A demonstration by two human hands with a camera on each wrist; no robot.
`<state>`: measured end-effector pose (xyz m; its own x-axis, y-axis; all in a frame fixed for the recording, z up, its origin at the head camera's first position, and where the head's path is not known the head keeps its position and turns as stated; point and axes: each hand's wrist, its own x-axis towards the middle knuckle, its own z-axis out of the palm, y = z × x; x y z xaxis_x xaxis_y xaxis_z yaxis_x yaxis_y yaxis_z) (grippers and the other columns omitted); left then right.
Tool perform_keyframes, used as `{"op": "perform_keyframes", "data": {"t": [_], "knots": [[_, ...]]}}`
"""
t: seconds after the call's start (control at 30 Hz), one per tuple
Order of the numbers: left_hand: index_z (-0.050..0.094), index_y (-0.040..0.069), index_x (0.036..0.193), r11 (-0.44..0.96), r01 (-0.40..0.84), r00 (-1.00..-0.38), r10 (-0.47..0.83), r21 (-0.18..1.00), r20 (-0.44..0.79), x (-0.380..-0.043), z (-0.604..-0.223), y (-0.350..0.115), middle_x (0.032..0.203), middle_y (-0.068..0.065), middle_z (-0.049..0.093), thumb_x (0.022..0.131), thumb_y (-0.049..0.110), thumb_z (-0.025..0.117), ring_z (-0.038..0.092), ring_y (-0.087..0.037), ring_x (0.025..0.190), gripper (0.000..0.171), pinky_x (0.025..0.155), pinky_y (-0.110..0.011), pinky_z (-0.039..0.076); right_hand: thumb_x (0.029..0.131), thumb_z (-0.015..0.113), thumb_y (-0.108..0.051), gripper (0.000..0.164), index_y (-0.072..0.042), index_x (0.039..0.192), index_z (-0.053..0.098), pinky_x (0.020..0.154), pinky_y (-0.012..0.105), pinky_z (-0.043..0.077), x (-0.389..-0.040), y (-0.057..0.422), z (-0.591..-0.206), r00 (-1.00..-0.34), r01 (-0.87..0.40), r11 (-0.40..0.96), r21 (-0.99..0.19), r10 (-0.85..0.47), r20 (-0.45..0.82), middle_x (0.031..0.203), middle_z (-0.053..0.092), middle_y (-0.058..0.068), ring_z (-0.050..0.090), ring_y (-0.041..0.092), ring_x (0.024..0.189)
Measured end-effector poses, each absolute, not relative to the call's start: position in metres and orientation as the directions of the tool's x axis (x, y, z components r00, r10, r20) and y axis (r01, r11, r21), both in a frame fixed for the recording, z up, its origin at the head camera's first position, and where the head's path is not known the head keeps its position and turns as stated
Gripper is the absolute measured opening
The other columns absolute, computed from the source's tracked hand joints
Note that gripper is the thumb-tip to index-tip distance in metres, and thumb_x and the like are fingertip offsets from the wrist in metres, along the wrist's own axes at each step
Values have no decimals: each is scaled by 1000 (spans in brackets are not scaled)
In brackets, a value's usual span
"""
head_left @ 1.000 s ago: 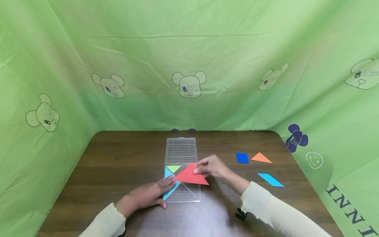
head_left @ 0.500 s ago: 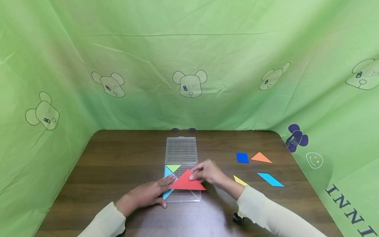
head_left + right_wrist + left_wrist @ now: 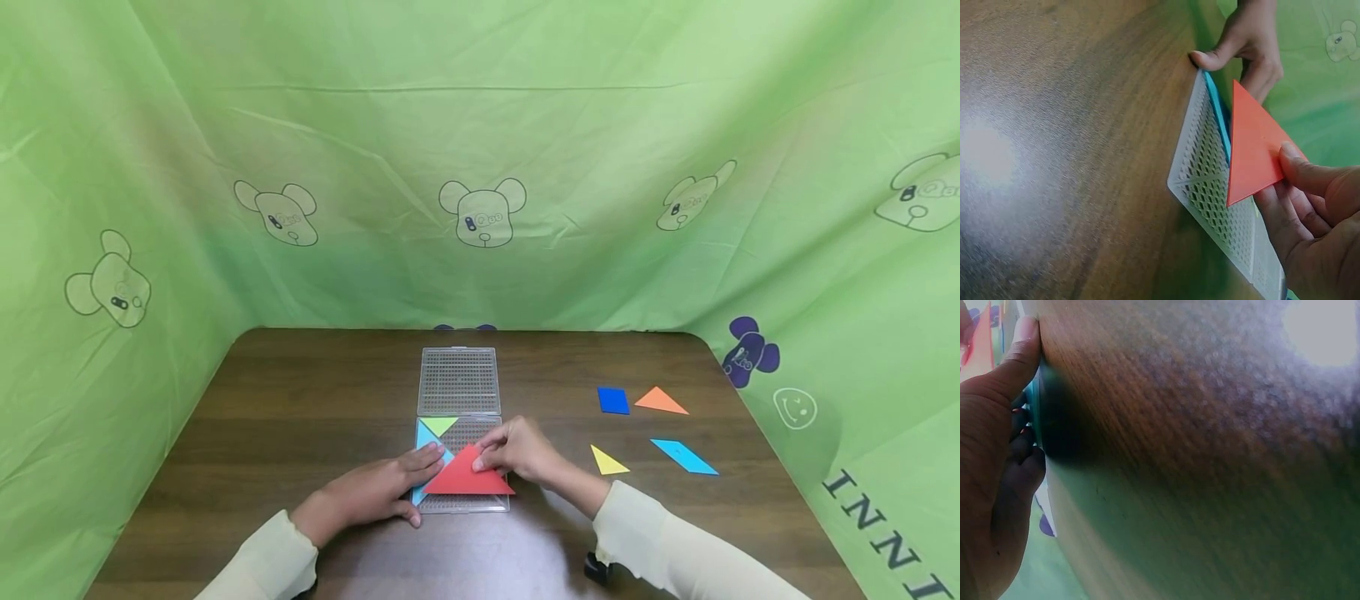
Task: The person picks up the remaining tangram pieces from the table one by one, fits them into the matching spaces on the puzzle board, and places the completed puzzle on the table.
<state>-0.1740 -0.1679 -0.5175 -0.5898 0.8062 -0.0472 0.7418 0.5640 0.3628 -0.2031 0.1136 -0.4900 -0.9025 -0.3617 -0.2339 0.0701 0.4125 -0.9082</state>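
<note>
My right hand (image 3: 517, 452) pinches a red triangle tile (image 3: 467, 477) near its top corner, thumb on the upper face. In the right wrist view the red triangle (image 3: 1257, 147) hangs tilted just over the clear plastic case (image 3: 1200, 150). The near half of this open, perforated case (image 3: 472, 506) carries a light blue triangle (image 3: 424, 442) at its left side and a lime green triangle (image 3: 439, 425) at the top. My left hand (image 3: 378, 492) rests with extended fingers on the light blue triangle, its thumb at the case's near left edge.
The case's other half (image 3: 459, 382) lies flat behind. To the right on the wooden table (image 3: 300, 400) lie a blue square (image 3: 613, 401), an orange triangle (image 3: 662, 401), a yellow triangle (image 3: 607, 461) and a light blue parallelogram (image 3: 684, 457). Green cloth (image 3: 480, 283) surrounds the table.
My right hand has brought the red triangle nearer to me and slightly left, turning its long edge level over the case. The yellow triangle has come into view. My left hand stays put.
</note>
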Motion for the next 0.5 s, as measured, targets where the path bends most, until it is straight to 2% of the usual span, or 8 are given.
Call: {"op": "perform_keyframes", "data": {"t": [0.2,0.5], "knots": [[41,4,156,578,724,-601,796,377,-66,-173,-517,-168,167,-14,33,91,49,69,38,-32,152,83,112,-43,47,76,89,-3,19,2,93,81,59,33,61,-199,109,-494,-905,36,424,-905,-370,-210,84,79,14,72,10,63],[41,4,156,589,713,-612,788,381,-71,-174,-517,-167,167,-13,34,90,49,71,38,-31,152,85,112,-42,47,75,89,-1,19,4,91,81,58,30,60,-193,103,-501,-905,34,402,-915,-377,-199,80,78,14,68,6,62]]}}
